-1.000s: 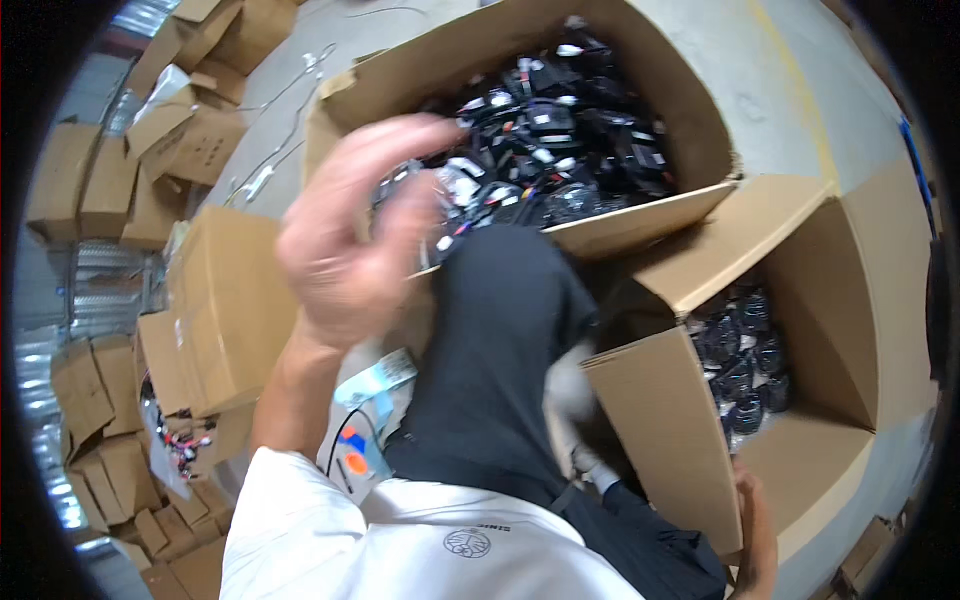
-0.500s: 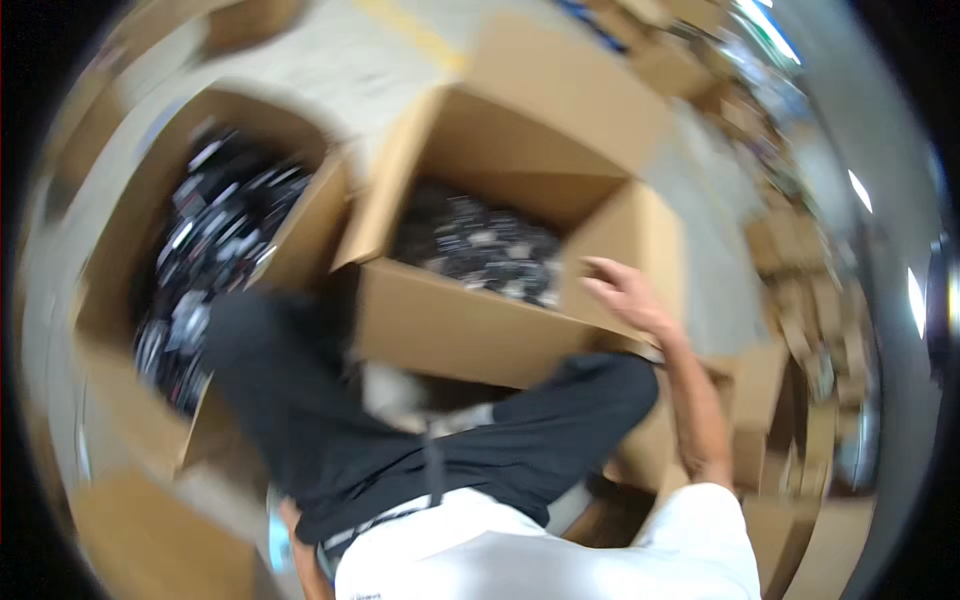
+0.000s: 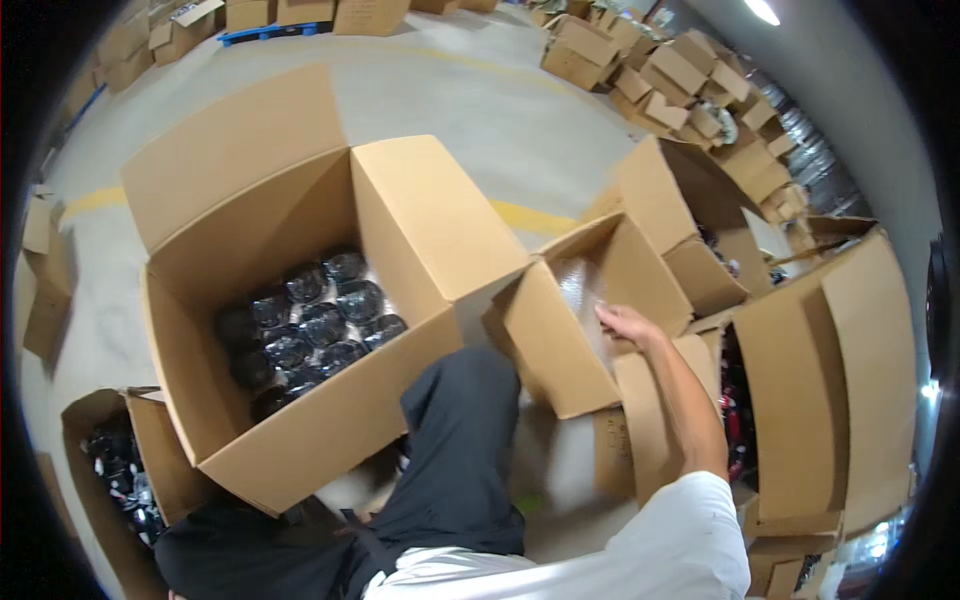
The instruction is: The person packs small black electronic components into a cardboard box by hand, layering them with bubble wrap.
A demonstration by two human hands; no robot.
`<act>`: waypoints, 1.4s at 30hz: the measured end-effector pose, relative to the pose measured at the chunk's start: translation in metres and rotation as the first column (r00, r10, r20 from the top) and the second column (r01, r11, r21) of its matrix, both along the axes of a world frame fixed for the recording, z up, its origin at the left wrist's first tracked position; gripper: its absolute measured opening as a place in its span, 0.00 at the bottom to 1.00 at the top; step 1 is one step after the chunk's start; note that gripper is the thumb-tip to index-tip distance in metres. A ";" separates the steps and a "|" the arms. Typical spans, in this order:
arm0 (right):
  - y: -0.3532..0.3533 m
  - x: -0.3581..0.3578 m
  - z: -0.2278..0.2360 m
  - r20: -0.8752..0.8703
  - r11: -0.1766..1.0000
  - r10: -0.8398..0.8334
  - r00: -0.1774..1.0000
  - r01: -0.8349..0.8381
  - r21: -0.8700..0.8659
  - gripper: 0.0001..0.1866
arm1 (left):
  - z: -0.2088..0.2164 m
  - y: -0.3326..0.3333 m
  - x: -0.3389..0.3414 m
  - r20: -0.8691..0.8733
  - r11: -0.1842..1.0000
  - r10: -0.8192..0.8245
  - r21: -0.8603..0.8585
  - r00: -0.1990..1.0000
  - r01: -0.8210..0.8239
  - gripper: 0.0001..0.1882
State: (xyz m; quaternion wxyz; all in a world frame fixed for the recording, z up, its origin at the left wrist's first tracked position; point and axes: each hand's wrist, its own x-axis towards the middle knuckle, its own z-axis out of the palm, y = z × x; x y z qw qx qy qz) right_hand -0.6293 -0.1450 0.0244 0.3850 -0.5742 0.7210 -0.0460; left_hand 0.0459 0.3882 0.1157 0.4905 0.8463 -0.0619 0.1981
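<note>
My right hand reaches into a small open cardboard box on my right. Its fingers are closed on clear bubble wrap that stands inside; the fingertips show only in part. In front of me, left of that box, a large open carton holds several black, round, plastic-wrapped items packed side by side. My left hand does not show.
At the lower left another carton holds dark wrapped items. Tall open cartons crowd the right side, one with red and black goods. Many boxes are piled at the far right. A blue pallet carries cartons at the back.
My view has turned to the right, so the large carton now sits further left. My right hand has gone from above the large carton's right side into the small box with bubble wrap.
</note>
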 end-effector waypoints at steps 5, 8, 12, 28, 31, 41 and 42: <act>0.056 0.115 0.013 0.229 0.928 0.374 0.899 -0.361 -0.095 0.26 | 0.024 -0.034 -0.016 0.040 0.914 -0.193 0.370 0.980 0.165 0.13; 0.070 0.055 0.016 0.072 0.928 0.348 0.935 -0.333 -0.166 0.21 | -0.011 -0.074 -0.009 0.180 0.859 -0.441 0.369 0.879 0.355 0.06; 0.042 0.059 0.044 0.152 0.865 0.429 0.891 -0.453 0.217 0.16 | 0.007 -0.073 -0.023 0.207 0.856 -0.452 0.373 0.868 0.357 0.05; -0.017 -0.033 -0.159 0.054 0.943 0.247 0.967 -0.227 -0.243 0.18 | 0.017 -0.070 -0.025 0.121 0.770 -0.570 0.425 0.813 0.476 0.05; -0.017 -0.006 -0.125 -0.285 0.876 0.282 0.916 -0.366 -0.312 0.21 | 0.028 -0.088 -0.031 0.110 0.757 -0.583 0.432 0.805 0.490 0.04; -0.014 0.013 0.138 -0.077 0.886 0.029 0.997 -0.061 -0.460 0.22 | 0.031 -0.170 -0.041 0.094 0.494 -0.866 0.316 0.491 0.810 0.05; -0.009 0.008 0.144 -0.273 0.898 0.141 0.952 -0.239 -0.369 0.24 | 0.033 -0.182 -0.048 0.107 0.433 -0.901 0.283 0.420 0.856 0.06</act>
